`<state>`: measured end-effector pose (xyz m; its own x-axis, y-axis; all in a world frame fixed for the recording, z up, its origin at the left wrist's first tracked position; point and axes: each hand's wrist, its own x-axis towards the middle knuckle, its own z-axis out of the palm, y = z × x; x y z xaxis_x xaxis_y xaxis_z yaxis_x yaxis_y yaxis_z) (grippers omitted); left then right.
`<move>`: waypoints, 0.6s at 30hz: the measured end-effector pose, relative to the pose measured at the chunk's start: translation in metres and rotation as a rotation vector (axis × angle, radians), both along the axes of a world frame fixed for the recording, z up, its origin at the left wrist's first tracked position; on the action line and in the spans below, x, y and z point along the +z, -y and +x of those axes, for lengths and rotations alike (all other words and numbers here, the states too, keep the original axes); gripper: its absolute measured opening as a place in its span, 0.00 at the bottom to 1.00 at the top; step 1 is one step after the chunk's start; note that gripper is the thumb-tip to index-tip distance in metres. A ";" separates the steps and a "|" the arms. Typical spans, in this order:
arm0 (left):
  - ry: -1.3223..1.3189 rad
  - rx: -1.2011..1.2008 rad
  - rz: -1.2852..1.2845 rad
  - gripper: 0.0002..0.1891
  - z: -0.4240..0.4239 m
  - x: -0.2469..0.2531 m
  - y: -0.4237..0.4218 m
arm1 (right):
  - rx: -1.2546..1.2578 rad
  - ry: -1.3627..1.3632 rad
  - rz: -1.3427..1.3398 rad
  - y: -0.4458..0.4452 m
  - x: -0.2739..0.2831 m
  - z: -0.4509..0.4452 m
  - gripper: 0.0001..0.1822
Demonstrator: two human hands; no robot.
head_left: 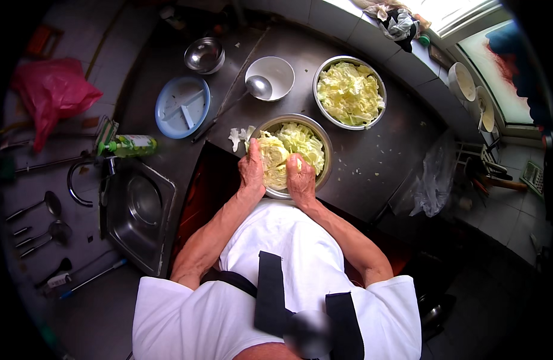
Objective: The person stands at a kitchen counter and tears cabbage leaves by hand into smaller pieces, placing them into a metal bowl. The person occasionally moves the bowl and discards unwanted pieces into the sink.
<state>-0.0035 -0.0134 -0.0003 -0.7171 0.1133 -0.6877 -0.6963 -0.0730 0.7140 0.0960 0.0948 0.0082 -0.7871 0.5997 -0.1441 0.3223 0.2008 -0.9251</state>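
Right in front of my body stands a metal basin on the counter, with torn pale-green cabbage leaves inside. A cut piece of cabbage head, its layered face turned up, sits at the basin's left side. My left hand grips that piece from the left, thumb along its edge. At its right my right hand is curled, with the thumb raised and a bit of leaf at the fingers. Much of the fingers of both hands is hidden. A few leaf scraps lie beside the basin.
A second metal basin of torn cabbage stands further right. Behind are a white bowl with a ladle, a steel bowl and a blue divided plate. To the left are a sink, faucet and green bottle.
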 end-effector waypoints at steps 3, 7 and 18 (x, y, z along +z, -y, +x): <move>0.120 0.020 0.018 0.35 -0.001 0.000 0.000 | 0.002 0.001 0.017 0.000 -0.003 0.004 0.22; 0.204 0.082 0.066 0.37 0.000 -0.004 0.000 | -0.035 -0.042 0.025 0.002 -0.012 0.001 0.19; 0.274 0.136 0.296 0.38 -0.001 -0.045 0.001 | -0.149 -0.149 -0.279 -0.001 -0.035 0.000 0.25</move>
<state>-0.0041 -0.0149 -0.0458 -0.5342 0.2515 -0.8070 -0.8274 -0.3513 0.4382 0.0960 0.0956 -0.0265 -0.7186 0.6634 -0.2087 0.1864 -0.1054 -0.9768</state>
